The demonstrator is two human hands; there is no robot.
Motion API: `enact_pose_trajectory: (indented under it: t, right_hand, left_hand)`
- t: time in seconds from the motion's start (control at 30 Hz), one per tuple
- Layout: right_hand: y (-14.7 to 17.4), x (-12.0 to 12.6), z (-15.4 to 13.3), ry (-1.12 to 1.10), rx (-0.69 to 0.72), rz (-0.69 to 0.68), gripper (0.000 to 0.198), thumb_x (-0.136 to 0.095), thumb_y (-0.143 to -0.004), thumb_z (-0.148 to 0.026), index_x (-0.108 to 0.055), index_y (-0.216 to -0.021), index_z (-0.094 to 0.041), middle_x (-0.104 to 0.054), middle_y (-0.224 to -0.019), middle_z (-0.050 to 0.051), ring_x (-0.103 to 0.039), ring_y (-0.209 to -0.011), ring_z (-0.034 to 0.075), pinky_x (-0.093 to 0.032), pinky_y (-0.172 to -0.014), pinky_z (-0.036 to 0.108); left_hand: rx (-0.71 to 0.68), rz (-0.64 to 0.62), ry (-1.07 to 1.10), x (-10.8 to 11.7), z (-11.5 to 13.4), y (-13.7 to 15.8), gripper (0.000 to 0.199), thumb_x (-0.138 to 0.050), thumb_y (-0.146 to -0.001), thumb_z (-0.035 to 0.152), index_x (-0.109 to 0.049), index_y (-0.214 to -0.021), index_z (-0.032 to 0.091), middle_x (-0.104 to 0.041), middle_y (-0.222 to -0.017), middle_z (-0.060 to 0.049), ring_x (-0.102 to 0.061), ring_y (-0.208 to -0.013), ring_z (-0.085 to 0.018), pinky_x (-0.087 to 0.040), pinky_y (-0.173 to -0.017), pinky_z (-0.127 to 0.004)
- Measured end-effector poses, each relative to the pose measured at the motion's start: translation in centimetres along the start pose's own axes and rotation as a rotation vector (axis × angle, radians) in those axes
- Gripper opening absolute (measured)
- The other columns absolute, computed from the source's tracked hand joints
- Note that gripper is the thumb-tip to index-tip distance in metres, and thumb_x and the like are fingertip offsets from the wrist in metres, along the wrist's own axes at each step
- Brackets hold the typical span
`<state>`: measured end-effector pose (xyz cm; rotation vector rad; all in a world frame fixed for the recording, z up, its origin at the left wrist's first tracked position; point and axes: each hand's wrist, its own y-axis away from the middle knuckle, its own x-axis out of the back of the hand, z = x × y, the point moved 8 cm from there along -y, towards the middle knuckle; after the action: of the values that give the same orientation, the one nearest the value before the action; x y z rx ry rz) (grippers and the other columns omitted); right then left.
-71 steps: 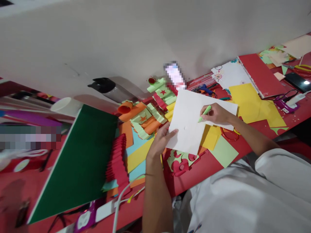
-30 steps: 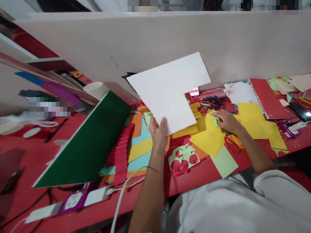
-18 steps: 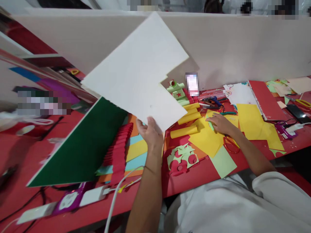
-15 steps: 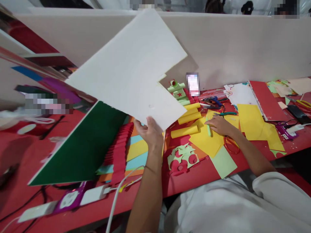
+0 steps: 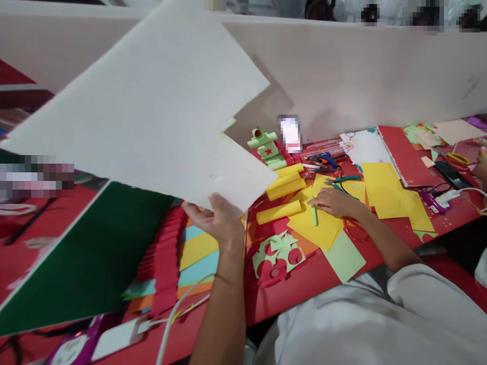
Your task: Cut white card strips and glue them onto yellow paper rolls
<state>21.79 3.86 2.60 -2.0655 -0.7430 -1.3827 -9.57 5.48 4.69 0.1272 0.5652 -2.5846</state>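
My left hand point(image 5: 216, 220) grips the lower edge of a large white board point(image 5: 152, 101), thumb on its face. The board is raised and tilted, with a stepped notch cut in its right side. My right hand point(image 5: 335, 202) rests low over yellow paper sheets point(image 5: 321, 228), its fingers stretched out. Its fingertips lie at the upper end of a small light-green strip point(image 5: 314, 215); I see no firm grip on it. Beside it are green-handled pliers point(image 5: 344, 180) and a red wire loop point(image 5: 355, 230). Rolled yellow paper tubes point(image 5: 279, 212) lie to its left.
A green board point(image 5: 91, 248) and pleated red paper point(image 5: 167, 258) lie at left. Cut green scraps point(image 5: 279, 253) are in front. A phone point(image 5: 290, 134) leans on the white partition point(image 5: 361, 81) beside a green paper model point(image 5: 266, 149). A power strip point(image 5: 72, 350) and cables are near the front edge.
The view has turned a little to the right, so most things sit further left. My left hand still holds the white board raised; my right hand stays by the green strip.
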Motion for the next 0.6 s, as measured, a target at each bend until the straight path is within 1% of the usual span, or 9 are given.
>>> enact_pose_trajectory:
  t: [0.07,0.1,0.13,0.2,0.27,0.33,0.4,0.53,0.6]
  right_hand:
    - [1.0,2.1,1.8,0.035,-0.138,0.075,0.031,-0.055,-0.104,-0.021,-0.073,-0.128,-0.02,-0.078,-0.116,0.012,-0.065,-0.109,0.027,-0.047,-0.097,0.039]
    - [2.0,3.4,3.1,0.06,-0.242,0.121,0.03,-0.055,-0.102,-0.019,-0.072,-0.127,-0.02,-0.077,-0.121,0.012,-0.065,-0.112,0.027,-0.047,-0.096,0.037]
    - [3.1,4.6,4.5,0.092,-0.361,0.157,0.027,-0.056,-0.102,-0.019,-0.071,-0.124,-0.02,-0.076,-0.122,0.012,-0.066,-0.111,0.026,-0.046,-0.093,0.035]
    - [5.7,6.1,7.0,0.172,-0.575,0.131,0.02,-0.061,-0.099,-0.022,-0.07,-0.117,-0.02,-0.077,-0.114,0.011,-0.067,-0.101,0.025,-0.043,-0.08,0.031]
    - [7.7,6.4,8.7,0.209,-0.678,0.043,0.014,-0.066,-0.095,-0.022,-0.069,-0.109,-0.021,-0.076,-0.109,0.009,-0.067,-0.096,0.024,-0.039,-0.074,0.029]
    - [8.8,6.0,9.5,0.196,-0.712,-0.032,0.008,-0.065,-0.094,-0.02,-0.067,-0.102,-0.021,-0.075,-0.101,0.007,-0.066,-0.089,0.022,-0.035,-0.07,0.028]
    - [9.1,5.6,9.7,0.182,-0.714,-0.061,0.008,-0.062,-0.094,-0.017,-0.064,-0.101,-0.022,-0.073,-0.095,0.006,-0.063,-0.082,0.02,-0.033,-0.067,0.028]
    - [8.8,5.4,9.6,0.187,-0.718,-0.042,0.02,-0.06,-0.093,-0.017,-0.062,-0.113,-0.02,-0.072,-0.092,0.007,-0.06,-0.076,0.021,-0.032,-0.064,0.029]
    - [8.6,5.7,9.5,0.135,-0.735,0.004,0.03,-0.06,-0.092,-0.018,-0.061,-0.122,-0.018,-0.071,-0.087,0.006,-0.06,-0.073,0.021,-0.034,-0.064,0.029]
  left_hand:
    - [-0.111,0.159,0.03,0.9,0.5,0.4,0.046,-0.071,-0.093,0.049,-0.051,-0.127,0.026,-0.068,-0.121,-0.004,-0.067,-0.119,-0.02,-0.053,-0.11,-0.032]
    - [-0.145,0.196,0.035,1.0,0.6,0.5,0.046,-0.073,-0.091,0.048,-0.053,-0.125,0.025,-0.069,-0.119,-0.004,-0.069,-0.116,-0.02,-0.054,-0.109,-0.032]
    - [-0.156,0.191,0.031,0.8,0.5,0.6,0.046,-0.074,-0.09,0.048,-0.054,-0.124,0.024,-0.07,-0.118,-0.004,-0.07,-0.114,-0.02,-0.054,-0.108,-0.033]
    - [-0.17,0.186,0.024,0.4,0.4,0.7,0.047,-0.073,-0.09,0.048,-0.054,-0.124,0.023,-0.071,-0.118,-0.006,-0.071,-0.113,-0.022,-0.056,-0.108,-0.035]
    - [-0.185,0.184,0.036,0.4,0.4,0.6,0.045,-0.074,-0.09,0.047,-0.055,-0.123,0.022,-0.071,-0.118,-0.007,-0.071,-0.114,-0.023,-0.056,-0.109,-0.037]
    - [-0.195,0.176,0.051,0.4,0.4,0.6,0.043,-0.075,-0.09,0.043,-0.057,-0.122,0.022,-0.071,-0.119,-0.008,-0.071,-0.115,-0.023,-0.055,-0.109,-0.038]
    - [-0.201,0.17,0.065,0.3,0.5,0.6,0.041,-0.076,-0.09,0.041,-0.058,-0.122,0.022,-0.071,-0.119,-0.007,-0.071,-0.114,-0.023,-0.056,-0.109,-0.038]
    - [-0.19,0.159,0.078,0.2,0.5,0.8,0.039,-0.077,-0.089,0.041,-0.059,-0.12,0.023,-0.07,-0.117,-0.005,-0.07,-0.113,-0.022,-0.056,-0.106,-0.036]
    - [-0.162,0.128,0.039,-0.1,0.4,0.8,0.04,-0.075,-0.091,0.045,-0.058,-0.121,0.025,-0.069,-0.119,-0.004,-0.069,-0.115,-0.022,-0.054,-0.107,-0.036]
